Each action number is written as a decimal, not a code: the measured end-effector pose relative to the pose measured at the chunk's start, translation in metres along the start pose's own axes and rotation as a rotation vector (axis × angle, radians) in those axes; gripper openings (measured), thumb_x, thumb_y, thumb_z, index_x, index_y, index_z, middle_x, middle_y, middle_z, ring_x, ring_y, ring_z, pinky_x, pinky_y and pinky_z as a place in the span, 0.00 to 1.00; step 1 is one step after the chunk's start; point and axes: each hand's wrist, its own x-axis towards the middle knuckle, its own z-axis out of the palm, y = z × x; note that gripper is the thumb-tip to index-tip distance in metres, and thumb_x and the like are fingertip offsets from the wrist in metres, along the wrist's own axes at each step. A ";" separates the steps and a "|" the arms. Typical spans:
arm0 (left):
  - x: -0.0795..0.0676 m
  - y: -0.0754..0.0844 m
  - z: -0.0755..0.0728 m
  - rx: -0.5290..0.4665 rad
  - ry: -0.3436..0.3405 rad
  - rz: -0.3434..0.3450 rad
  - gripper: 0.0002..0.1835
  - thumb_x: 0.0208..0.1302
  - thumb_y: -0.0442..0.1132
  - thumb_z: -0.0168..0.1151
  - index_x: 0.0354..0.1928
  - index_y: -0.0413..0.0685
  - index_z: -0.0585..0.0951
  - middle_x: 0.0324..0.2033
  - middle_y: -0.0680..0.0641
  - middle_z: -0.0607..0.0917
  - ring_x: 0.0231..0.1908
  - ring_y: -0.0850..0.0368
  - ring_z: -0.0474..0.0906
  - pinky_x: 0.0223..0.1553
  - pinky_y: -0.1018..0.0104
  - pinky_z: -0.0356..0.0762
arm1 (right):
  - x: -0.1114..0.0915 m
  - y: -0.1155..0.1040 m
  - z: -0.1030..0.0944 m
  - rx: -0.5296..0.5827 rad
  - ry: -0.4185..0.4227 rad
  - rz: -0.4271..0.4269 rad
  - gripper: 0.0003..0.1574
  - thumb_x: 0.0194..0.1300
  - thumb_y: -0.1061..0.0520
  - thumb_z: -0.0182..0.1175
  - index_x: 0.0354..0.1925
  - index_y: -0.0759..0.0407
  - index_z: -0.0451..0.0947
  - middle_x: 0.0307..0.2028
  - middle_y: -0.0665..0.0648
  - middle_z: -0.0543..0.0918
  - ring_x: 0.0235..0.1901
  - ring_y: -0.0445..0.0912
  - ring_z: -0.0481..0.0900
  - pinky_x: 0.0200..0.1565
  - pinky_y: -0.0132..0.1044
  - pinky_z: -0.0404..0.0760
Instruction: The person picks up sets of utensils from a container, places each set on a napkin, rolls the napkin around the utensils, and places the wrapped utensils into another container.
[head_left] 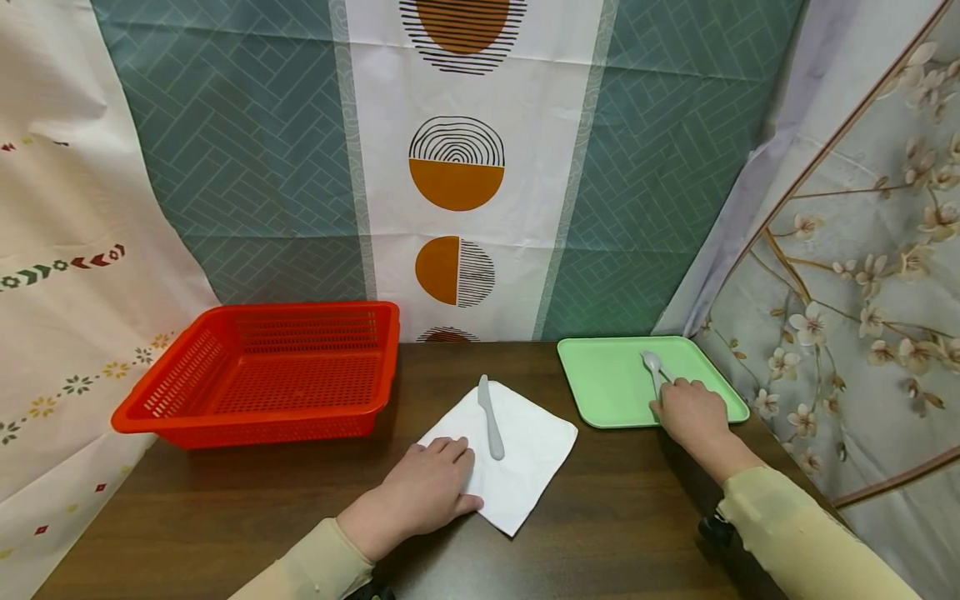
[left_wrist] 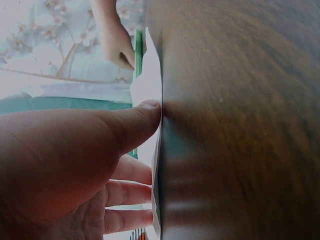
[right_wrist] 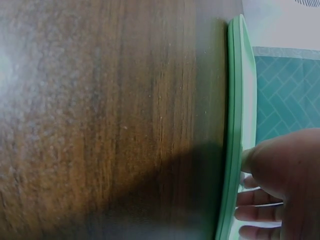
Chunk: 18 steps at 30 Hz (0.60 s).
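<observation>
A white napkin (head_left: 532, 450) lies at an angle on the table, with a grey plastic knife (head_left: 491, 421) across it. My left hand (head_left: 431, 487) rests on the napkin's left corner, fingers extended; in the left wrist view its thumb (left_wrist: 145, 115) presses the near edge. At the right, a grey spoon (head_left: 652, 361) lies on a light green tray (head_left: 600, 379), with a second thin handle (head_left: 666, 376) beside it. My right hand (head_left: 693, 412) reaches over the tray's near rim, thumb and fingertips at these handles. Whether they pinch one, I cannot tell.
A red perforated basket (head_left: 300, 379) stands at the back left of the brown wooden table (head_left: 600, 517). Patterned cloths hang behind the table, and a floral cloth (head_left: 847, 333) borders the right side close to the tray.
</observation>
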 end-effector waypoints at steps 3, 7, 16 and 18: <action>0.000 0.000 0.000 0.001 0.004 0.002 0.35 0.72 0.61 0.72 0.67 0.41 0.83 0.67 0.42 0.84 0.66 0.43 0.79 0.58 0.41 0.81 | 0.002 0.000 0.000 0.017 -0.016 0.013 0.19 0.74 0.54 0.71 0.31 0.66 0.79 0.29 0.62 0.77 0.32 0.62 0.77 0.29 0.61 0.80; 0.000 0.000 0.000 -0.002 -0.003 0.000 0.35 0.73 0.62 0.72 0.67 0.41 0.83 0.67 0.42 0.83 0.66 0.43 0.79 0.58 0.41 0.81 | 0.006 0.000 0.001 0.029 -0.036 0.022 0.15 0.74 0.59 0.66 0.29 0.65 0.78 0.28 0.62 0.76 0.30 0.61 0.76 0.28 0.61 0.79; 0.001 -0.001 -0.001 -0.017 -0.028 -0.004 0.35 0.72 0.61 0.72 0.68 0.42 0.83 0.68 0.42 0.83 0.67 0.43 0.78 0.61 0.40 0.80 | 0.014 -0.001 0.002 0.045 -0.082 0.050 0.08 0.71 0.65 0.57 0.35 0.69 0.79 0.31 0.65 0.77 0.32 0.63 0.78 0.31 0.62 0.80; 0.001 -0.001 -0.001 -0.016 -0.027 -0.001 0.35 0.72 0.61 0.72 0.68 0.41 0.83 0.68 0.42 0.83 0.67 0.43 0.78 0.60 0.40 0.81 | 0.015 -0.002 0.003 0.045 -0.078 0.045 0.07 0.70 0.66 0.56 0.37 0.70 0.79 0.32 0.66 0.78 0.33 0.64 0.78 0.32 0.62 0.81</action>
